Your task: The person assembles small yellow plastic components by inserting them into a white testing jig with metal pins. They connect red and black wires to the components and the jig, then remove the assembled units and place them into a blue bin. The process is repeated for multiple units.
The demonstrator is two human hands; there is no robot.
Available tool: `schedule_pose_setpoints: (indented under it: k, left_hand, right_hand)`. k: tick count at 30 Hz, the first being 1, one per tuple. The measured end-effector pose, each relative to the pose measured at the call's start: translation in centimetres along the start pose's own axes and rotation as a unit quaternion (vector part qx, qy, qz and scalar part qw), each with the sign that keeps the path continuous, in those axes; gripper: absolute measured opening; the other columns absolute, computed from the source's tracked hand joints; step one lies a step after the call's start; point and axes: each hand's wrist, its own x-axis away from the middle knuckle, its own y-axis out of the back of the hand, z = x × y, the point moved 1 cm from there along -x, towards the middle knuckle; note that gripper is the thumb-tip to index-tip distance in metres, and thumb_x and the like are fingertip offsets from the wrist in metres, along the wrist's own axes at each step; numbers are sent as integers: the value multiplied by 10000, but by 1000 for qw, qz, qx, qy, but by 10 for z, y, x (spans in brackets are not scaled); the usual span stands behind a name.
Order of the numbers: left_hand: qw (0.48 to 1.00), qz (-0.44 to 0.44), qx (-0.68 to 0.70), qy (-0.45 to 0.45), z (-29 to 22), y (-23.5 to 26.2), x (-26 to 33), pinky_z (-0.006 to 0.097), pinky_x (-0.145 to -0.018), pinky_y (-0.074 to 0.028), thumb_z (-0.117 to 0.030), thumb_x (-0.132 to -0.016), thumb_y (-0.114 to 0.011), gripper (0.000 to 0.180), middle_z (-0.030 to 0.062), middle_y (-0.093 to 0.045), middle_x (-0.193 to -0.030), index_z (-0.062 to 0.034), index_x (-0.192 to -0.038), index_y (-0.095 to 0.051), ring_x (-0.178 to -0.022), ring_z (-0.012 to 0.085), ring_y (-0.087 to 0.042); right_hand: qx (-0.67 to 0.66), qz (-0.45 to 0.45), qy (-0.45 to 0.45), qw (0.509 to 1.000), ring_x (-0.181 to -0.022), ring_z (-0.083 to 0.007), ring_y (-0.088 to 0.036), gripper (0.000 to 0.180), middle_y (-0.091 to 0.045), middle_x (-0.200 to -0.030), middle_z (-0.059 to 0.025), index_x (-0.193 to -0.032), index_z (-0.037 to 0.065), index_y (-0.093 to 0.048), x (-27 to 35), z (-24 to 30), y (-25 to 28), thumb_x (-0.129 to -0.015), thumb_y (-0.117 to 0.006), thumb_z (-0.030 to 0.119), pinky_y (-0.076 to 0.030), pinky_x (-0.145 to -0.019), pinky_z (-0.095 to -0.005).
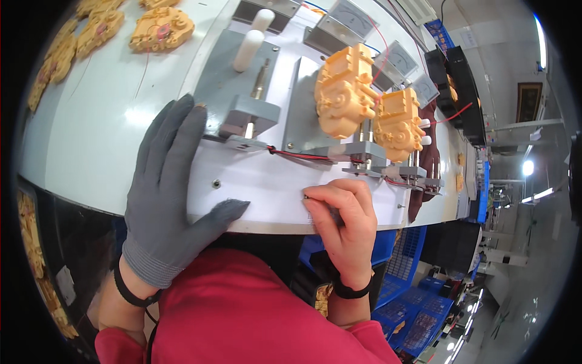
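Observation:
My left hand [173, 164], in a grey glove, lies with its fingers stretched and thumb apart at the left edge of a white board [267, 209]. Its fingertips are beside a grey test fixture [251, 115] with two white posts [248, 51] and no part on it. My bare right hand [348, 221] is low over the board's front edge, thumb and forefinger close together. A tiny dark spot shows at their tips; I cannot tell whether it is held or is a screw in the board. Beyond this hand, two yellow-orange moulded housings [344, 94] sit on neighbouring fixtures.
Several more housings [160, 29] with thin red wires lie at the far left of the table. Panel meters [342, 23] stand behind the fixtures. Red and black wires [300, 156] run along the fixture fronts. Blue crates [412, 309] stand below the table at right.

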Motion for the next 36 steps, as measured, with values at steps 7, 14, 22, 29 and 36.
schedule_pose_setpoints:
  k: [7,14,22,29,36]
  left_hand:
    - [1000,-17,8,-1,1,-2,2,471,-1133,-353,-363,-759,-791,917,228,-413,-1496,11,-1480,-366,-1397,418,-383]
    - [1000,-18,10,6,-1,-1,2,471,-1126,-368,-296,-717,-807,914,223,-417,-1486,-3,-1471,-383,-1387,416,-388]
    - [999,-13,45,2,2,-3,2,453,-1144,-336,-291,-741,-794,891,216,-405,-1503,-9,-1477,-380,-1393,409,-383]
    - [994,17,51,92,8,-5,11,445,-1147,-324,-231,-736,-770,888,210,-388,-1515,-8,-1489,-354,-1384,380,-401]
    - [997,18,49,50,8,-4,8,443,-1155,-308,-223,-763,-774,883,228,-369,-1520,-8,-1498,-335,-1397,390,-382]
  right_hand:
    - [-4,-4,-10,1000,-844,-232,-559,206,-616,-904,-38,-952,99,-722,1,3,-1,-769,-792,36,-440,-746,-339]
    - [29,-27,44,998,-833,-229,-564,217,-616,-885,-29,-940,103,-720,2,1,-3,-752,-800,29,-436,-735,-340]
    - [23,-52,113,992,-814,-238,-574,191,-614,-874,-38,-911,77,-688,-1,-3,-3,-753,-787,36,-429,-726,-347]
    - [-102,-109,57,987,-890,-230,-608,349,-637,-975,-80,-1102,55,-626,2,-8,1,-792,-784,25,-492,-787,-314]
    - [-189,-127,-18,974,-953,-222,-623,434,-569,-1083,-112,-1212,17,-540,3,-4,5,-837,-759,36,-531,-841,-327]
